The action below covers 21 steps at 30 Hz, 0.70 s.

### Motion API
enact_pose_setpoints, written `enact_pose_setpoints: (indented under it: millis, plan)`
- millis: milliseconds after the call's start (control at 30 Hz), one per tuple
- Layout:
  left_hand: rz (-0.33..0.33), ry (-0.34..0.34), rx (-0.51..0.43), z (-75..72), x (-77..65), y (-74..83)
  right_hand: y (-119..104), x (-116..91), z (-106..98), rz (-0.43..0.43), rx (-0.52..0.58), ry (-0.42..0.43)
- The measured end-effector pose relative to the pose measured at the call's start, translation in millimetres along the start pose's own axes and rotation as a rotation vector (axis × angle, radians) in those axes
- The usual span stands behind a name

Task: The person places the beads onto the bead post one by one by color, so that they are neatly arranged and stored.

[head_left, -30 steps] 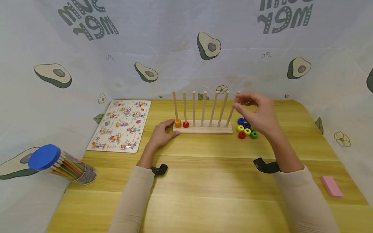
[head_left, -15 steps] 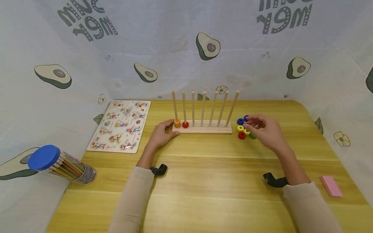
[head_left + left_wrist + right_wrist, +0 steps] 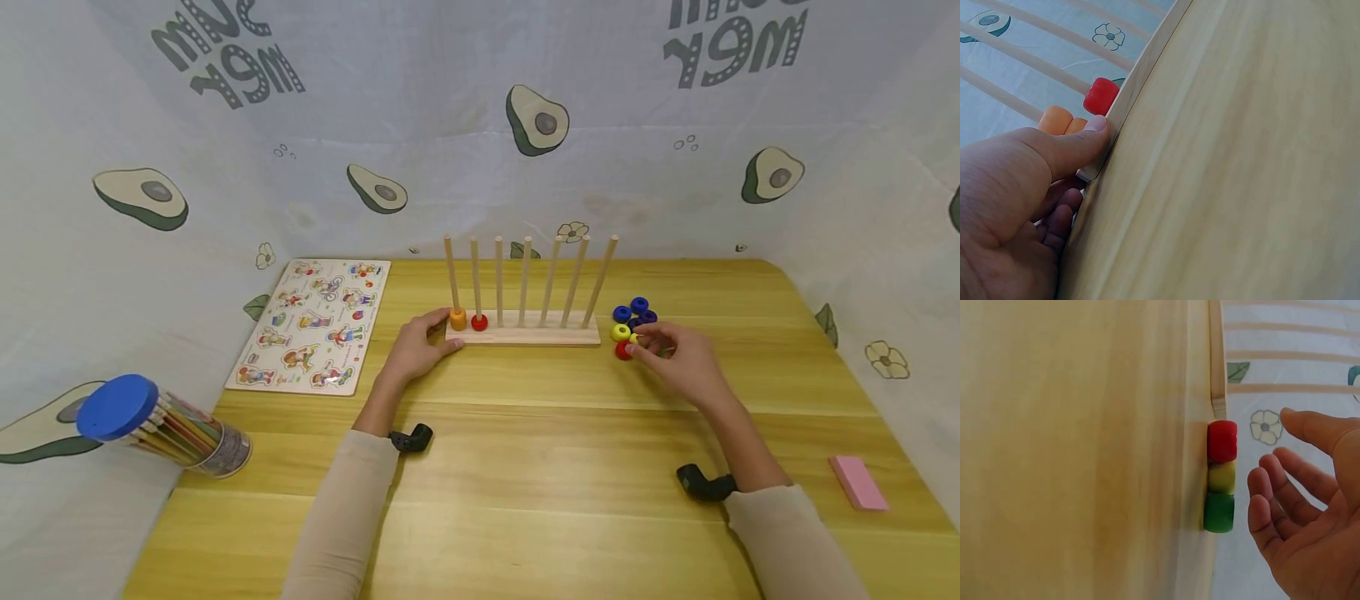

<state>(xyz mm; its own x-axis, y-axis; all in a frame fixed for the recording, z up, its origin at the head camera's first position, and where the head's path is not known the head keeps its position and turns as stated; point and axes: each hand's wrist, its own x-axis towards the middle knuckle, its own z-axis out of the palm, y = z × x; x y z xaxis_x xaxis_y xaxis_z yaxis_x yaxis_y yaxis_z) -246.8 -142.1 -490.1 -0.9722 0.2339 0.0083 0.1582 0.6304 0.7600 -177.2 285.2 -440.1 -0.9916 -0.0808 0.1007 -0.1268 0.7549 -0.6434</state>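
A wooden peg stand [image 3: 540, 335] with several upright pegs sits at the back of the table. Orange beads [image 3: 457, 320] are on its leftmost peg and a red bead [image 3: 479, 322] is on the second. My left hand [image 3: 412, 348] grips the stand's left end, thumb along the front edge. To the right of the stand, my right hand [image 3: 681, 358] hovers over a cluster of loose beads, fingers relaxed and holding nothing. Red [image 3: 1222, 441], yellow [image 3: 1222, 477] and green [image 3: 1219, 512] beads show just below its fingertips; blue beads [image 3: 622, 314] lie behind.
On the left lies a picture puzzle board [image 3: 300, 329]. Nearer stands a clear tub of pencils [image 3: 180, 433] with a blue lid. A pink block [image 3: 858, 483] rests near the table's right edge, and a printed cloth [image 3: 450, 125] hangs behind the table.
My right hand has come down from beside the rightmost peg to the loose beads, moving slightly toward me at the end. My left hand stays on the stand.
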Motion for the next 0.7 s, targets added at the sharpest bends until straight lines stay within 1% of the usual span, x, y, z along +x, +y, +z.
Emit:
enact_pose_setpoints:
  millis: [233,533,700]
  plan:
    - [0.008,0.003,0.008,0.2,-0.3,0.6,1,0,6,-0.007,-0.007,-0.009]
    - [0.014,0.007,0.009,-0.5,-0.8,1.7,1,2,11,0.031,-0.017,-0.039]
    - [0.022,0.009,0.004,-0.1,-0.7,1.4,3,4,14,0.051,-0.041,-0.052]
